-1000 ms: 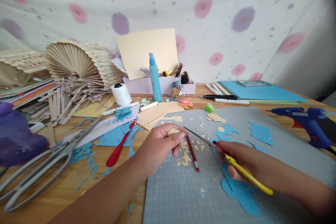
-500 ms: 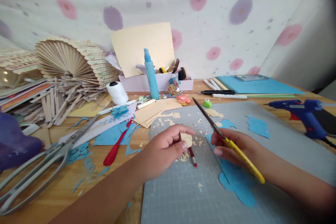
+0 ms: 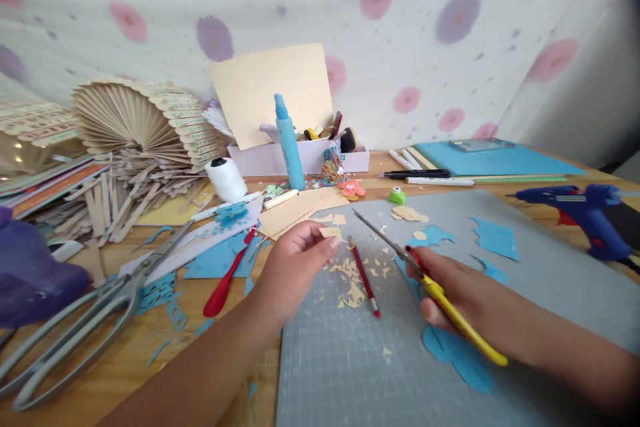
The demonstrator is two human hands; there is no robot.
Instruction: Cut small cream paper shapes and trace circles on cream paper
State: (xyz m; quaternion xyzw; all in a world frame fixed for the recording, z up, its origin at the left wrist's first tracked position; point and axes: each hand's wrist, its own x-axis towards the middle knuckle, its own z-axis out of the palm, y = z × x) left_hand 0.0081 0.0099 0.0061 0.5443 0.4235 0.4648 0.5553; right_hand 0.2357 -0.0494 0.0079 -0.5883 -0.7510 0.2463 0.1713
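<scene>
My left hand [image 3: 295,267] pinches a small cream paper piece [image 3: 331,233] between thumb and fingers, just above the grey cutting mat [image 3: 350,367]. My right hand [image 3: 450,297] grips yellow-handled scissors [image 3: 440,293]; their thin blades point up and left, with the tips a short way right of the paper piece. A red pencil [image 3: 365,278] lies on the mat between my hands, among cream paper scraps [image 3: 353,287]. Blue paper cut-outs [image 3: 457,360] lie under and beside my right hand.
Large grey shears [image 3: 75,333] and a red-handled tool [image 3: 225,283] lie left on the wooden table. A blue glue bottle [image 3: 289,143], white thread spool [image 3: 226,179] and a box of supplies [image 3: 310,153] stand behind. A blue glue gun [image 3: 580,210] rests at right; folded paper fans [image 3: 140,120] at left.
My left hand has lifted the paper piece up and slightly left. The scissors have tilted down, their tips dropping toward the paper, and my right hand has shifted a little right.
</scene>
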